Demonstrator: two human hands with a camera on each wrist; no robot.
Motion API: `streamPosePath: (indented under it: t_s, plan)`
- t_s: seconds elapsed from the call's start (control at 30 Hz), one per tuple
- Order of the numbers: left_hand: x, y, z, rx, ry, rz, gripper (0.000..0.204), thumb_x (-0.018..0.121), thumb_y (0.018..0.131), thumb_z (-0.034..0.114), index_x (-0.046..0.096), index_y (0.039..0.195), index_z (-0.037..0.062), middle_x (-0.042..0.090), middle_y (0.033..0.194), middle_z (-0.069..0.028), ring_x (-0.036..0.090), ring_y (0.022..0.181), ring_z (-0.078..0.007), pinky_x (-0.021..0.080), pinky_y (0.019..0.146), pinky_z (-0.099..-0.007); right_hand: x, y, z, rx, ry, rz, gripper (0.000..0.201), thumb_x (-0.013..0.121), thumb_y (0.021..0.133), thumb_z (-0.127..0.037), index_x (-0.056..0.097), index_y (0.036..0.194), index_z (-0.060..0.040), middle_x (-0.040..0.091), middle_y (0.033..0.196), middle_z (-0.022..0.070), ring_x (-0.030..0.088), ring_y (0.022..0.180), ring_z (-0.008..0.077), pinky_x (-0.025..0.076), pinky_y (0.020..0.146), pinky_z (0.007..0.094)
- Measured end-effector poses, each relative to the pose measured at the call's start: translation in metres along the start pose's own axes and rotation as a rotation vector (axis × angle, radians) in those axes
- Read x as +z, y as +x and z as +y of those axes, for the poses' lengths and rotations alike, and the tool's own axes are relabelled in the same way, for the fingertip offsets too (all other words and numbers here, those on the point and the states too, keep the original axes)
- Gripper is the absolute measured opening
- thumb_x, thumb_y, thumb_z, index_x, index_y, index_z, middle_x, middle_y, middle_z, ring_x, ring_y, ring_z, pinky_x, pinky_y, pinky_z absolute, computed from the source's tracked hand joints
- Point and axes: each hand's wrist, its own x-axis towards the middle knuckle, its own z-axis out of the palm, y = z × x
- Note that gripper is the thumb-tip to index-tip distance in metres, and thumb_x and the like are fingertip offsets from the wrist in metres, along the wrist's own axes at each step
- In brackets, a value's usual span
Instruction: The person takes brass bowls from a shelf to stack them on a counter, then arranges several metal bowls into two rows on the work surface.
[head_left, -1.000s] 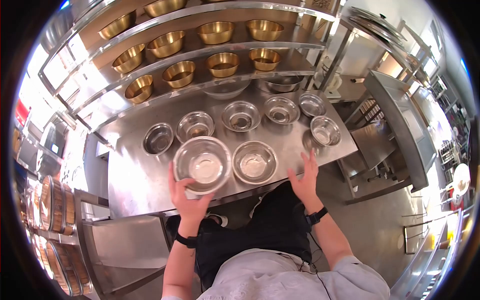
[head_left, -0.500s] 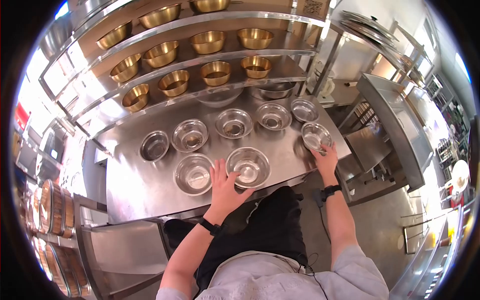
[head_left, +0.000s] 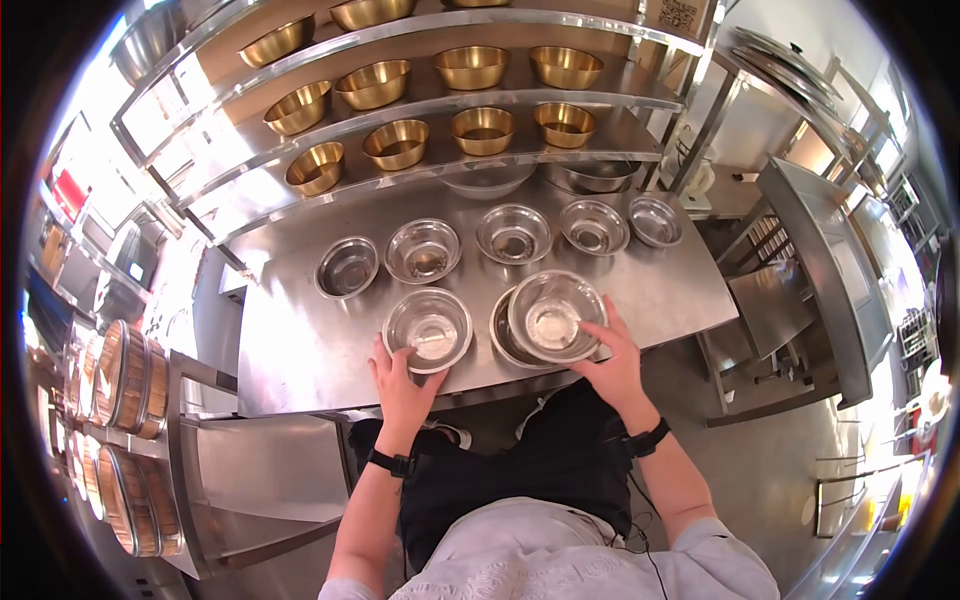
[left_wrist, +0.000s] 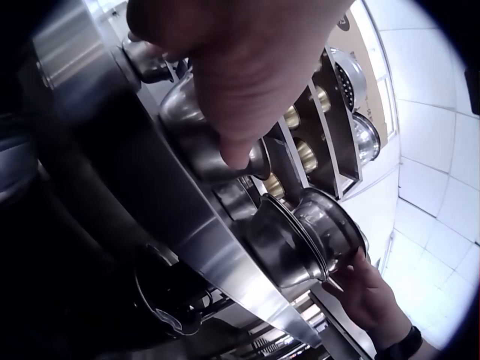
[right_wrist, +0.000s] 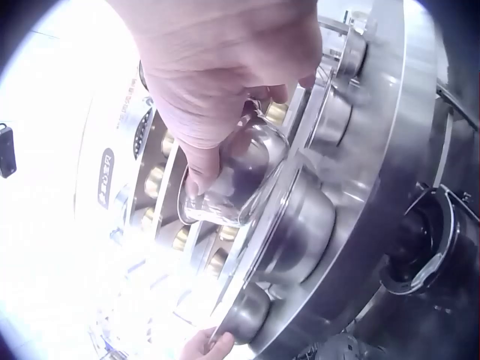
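My left hand (head_left: 403, 385) pinches the near rim of a steel bowl (head_left: 428, 325) at the front left of the table, thumb over the edge and fingers along the outside. With my right hand (head_left: 618, 365) I grip a second steel bowl (head_left: 556, 312) by its right rim. This bowl is raised and overlaps another steel bowl (head_left: 502, 340) beneath it, whose left edge shows. The right wrist view has the held bowl (right_wrist: 244, 169) tilted just above the wider bowl (right_wrist: 304, 229). My right thumb (right_wrist: 201, 176) presses on its wall.
Behind, a row of several steel bowls (head_left: 514, 235) stands along the table (head_left: 300, 340). Shelves (head_left: 420, 110) over the back edge carry brass-coloured bowls (head_left: 482, 130). Wooden buckets (head_left: 125, 380) are at the left, and a metal stand (head_left: 815, 280) is beyond the right end.
My left hand has set its bowl down, passed by the neighbouring bowl and returned to it. My right hand has taken the bowl from the table's right end and carried it left over the front bowl.
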Motion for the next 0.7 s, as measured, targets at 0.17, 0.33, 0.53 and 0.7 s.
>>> streamPosePath:
  t_s: [0.17, 0.33, 0.53, 0.7]
  plan:
    - [-0.019, 0.006, 0.015, -0.189, -0.284, -0.031, 0.041, 0.095, 0.070, 0.015, 0.067, 0.098, 0.0057, 0.057, 0.140, -0.0212, 0.063, 0.119, -0.0408, 0.050, 0.103, -0.0505, 0.022, -0.004, 0.012, -0.006, -0.064, -0.138, 0.073, 0.095, 0.071, -0.034, 0.071, 0.137, -0.0136, 0.029, 0.169, 0.0279, 0.036, 0.154, 0.0420, 0.033, 0.124, 0.0490]
    - [-0.021, 0.005, 0.030, 0.054, -0.325, 0.127, 0.049, 0.095, 0.063, 0.009, 0.070, 0.104, 0.0056, 0.061, 0.130, -0.0203, 0.066, 0.111, -0.0389, 0.055, 0.092, -0.0436, 0.027, -0.012, 0.006, 0.089, -0.115, -0.275, 0.124, 0.091, 0.078, -0.046, 0.015, 0.170, -0.0109, 0.019, 0.171, 0.0311, 0.024, 0.159, 0.0431, 0.024, 0.127, 0.0501]
    - [-0.001, 0.014, 0.077, 0.107, -0.477, -0.065, 0.059, 0.095, 0.063, 0.012, 0.071, 0.117, 0.0082, 0.053, 0.147, -0.0293, 0.060, 0.130, -0.0460, 0.053, 0.103, -0.0478, 0.040, -0.021, 0.045, 0.137, 0.166, -0.222, 0.105, 0.077, 0.095, -0.035, 0.009, 0.168, 0.0013, 0.015, 0.174, 0.0255, 0.018, 0.162, 0.0363, 0.022, 0.129, 0.0436]
    - [0.041, 0.021, 0.097, 0.235, -0.441, -0.187, 0.063, 0.094, 0.068, 0.020, 0.069, 0.125, 0.0093, 0.039, 0.160, -0.0326, 0.037, 0.149, -0.0511, 0.035, 0.122, -0.0569, 0.043, -0.020, 0.051, 0.236, 0.685, -0.117, 0.081, 0.040, 0.112, -0.047, 0.006, 0.169, -0.0012, 0.009, 0.177, 0.0180, 0.009, 0.164, 0.0292, 0.008, 0.131, 0.0404]
